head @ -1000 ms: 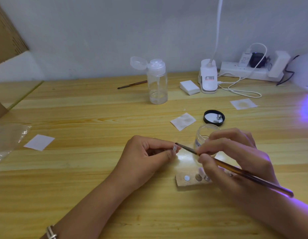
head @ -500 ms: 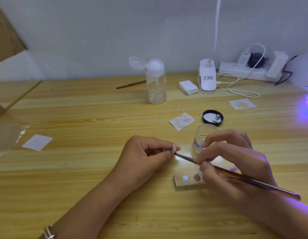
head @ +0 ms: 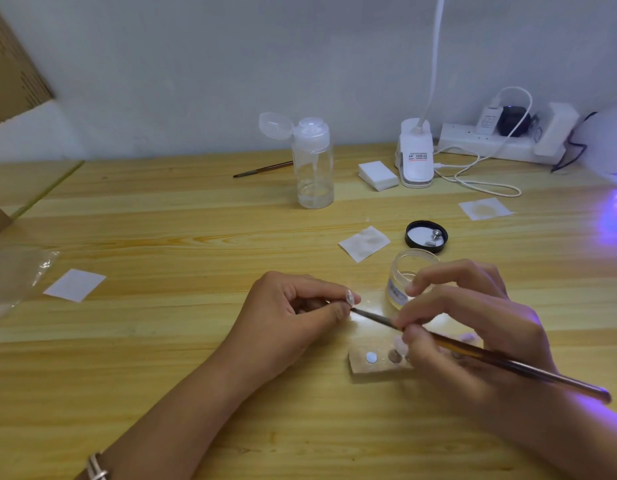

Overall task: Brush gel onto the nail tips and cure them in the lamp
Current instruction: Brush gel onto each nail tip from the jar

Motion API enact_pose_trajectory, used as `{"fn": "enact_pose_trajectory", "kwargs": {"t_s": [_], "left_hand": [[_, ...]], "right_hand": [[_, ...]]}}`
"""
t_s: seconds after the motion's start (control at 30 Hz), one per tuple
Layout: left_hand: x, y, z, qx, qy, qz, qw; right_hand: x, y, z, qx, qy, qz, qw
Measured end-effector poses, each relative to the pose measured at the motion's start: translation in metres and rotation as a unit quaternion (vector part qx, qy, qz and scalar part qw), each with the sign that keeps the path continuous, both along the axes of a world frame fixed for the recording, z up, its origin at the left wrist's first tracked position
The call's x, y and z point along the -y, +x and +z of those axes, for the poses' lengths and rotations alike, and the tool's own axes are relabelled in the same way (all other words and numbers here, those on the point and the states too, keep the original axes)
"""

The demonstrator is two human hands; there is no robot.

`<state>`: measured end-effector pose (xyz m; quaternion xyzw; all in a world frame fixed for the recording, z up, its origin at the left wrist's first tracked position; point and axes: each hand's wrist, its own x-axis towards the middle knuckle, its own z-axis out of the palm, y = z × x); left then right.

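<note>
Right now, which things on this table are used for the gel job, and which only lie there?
In use: nail tip held in the left hand; brush in the right hand; open gel jar; wooden holder; curing lamp.
Lying about: spare brush; pump bottle; pad stack; power strip; plastic bag.

brush (head: 508, 363) (head: 262, 169) 2 | wipe (head: 74, 285) (head: 364, 243) (head: 485, 208) 3 | jar (head: 409, 268) 1 | bottle (head: 314, 168) 1
</note>
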<state>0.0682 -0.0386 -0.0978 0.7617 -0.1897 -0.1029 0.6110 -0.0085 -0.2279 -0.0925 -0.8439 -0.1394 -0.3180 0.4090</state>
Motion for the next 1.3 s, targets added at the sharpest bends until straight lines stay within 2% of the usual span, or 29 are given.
{"fn": "enact_pose_trajectory", "kwargs": {"t_s": [0.47,0.57,0.67,0.8,0.97,1.13,1.3], "left_hand": [[0.0004,0.0003,0.0004,-0.003,0.007,0.008,1.000],[-0.0001,-0.0002,0.0008,0.000,0.006,0.001,1.000],[-0.0001,-0.0007,0.0015,0.000,0.005,0.001,1.000],[0.0005,-0.0006,0.0003,-0.002,0.008,0.010,1.000],[0.0006,-0.0012,-0.0001,-0.006,0.001,0.005,1.000],[0.0001,-0.0006,-0.0006,0.000,0.005,0.007,1.000],[-0.0004,-0.0016,-0.0001,-0.012,-0.003,0.002,1.000]], "right_hand": [[-0.0009,0.0009,-0.0003,-0.009,0.005,-0.015,1.000],[-0.0010,0.0000,0.0000,-0.035,0.013,0.008,0.999],[0.0008,-0.0008,-0.0006,-0.024,0.022,0.024,0.999],[0.0012,0.0024,-0.0014,-0.022,0.024,-0.004,0.999],[0.0014,0.0007,0.0010,-0.025,0.031,0.043,0.998],[0.0007,0.0027,0.0008,-0.035,0.043,0.015,0.998],[0.0032,0.0007,0.0011,-0.043,0.048,0.055,0.996]]}}
